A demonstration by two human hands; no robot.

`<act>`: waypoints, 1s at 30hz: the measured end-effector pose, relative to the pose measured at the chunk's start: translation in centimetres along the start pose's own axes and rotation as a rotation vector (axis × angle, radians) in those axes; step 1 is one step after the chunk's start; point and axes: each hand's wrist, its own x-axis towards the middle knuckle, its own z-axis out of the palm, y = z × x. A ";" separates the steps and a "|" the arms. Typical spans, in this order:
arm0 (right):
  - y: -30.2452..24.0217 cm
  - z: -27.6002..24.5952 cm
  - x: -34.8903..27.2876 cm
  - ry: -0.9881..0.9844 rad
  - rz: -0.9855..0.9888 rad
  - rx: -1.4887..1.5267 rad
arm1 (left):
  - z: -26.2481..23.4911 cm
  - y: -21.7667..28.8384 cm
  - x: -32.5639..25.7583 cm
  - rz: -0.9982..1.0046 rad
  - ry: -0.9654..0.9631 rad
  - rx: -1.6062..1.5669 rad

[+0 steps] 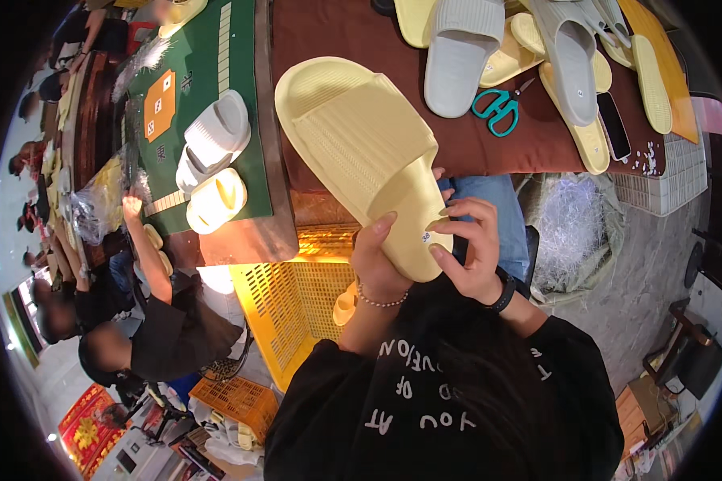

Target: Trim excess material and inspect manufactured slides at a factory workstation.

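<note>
A pale yellow slipper [359, 140] with a ribbed strap is held up in front of me, toe pointing away to the upper left. My left hand [379, 260] grips it by the heel, thumb on the footbed. Around the small round sticker [426, 237] on the heel, my right hand [477, 255] has its thumb and fingers curved and apart. Those fingertips are at the slipper's right edge, close to the sticker. On the brown table beyond lie grey slippers [461, 68], more yellow slippers [590, 148] and teal-handled scissors [499, 111].
A phone [614, 128] and white scraps [648, 159] lie at the table's right side. A yellow plastic crate [277, 321] stands at my left, below a green mat [249, 180] bearing slippers. A sack of shredded clear strands [573, 232] stands right. Another person [176, 341] sits left.
</note>
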 end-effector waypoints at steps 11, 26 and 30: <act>-1.2 0.4 -0.4 0.065 0.093 0.122 | 2.0 -0.7 -0.8 0.204 0.072 0.323; -2.7 1.2 0.6 0.177 0.298 0.376 | -3.8 2.2 -3.7 -0.378 0.063 -0.913; -2.9 1.0 0.8 0.125 0.328 0.422 | -1.0 3.8 -1.7 -0.614 -0.039 -0.849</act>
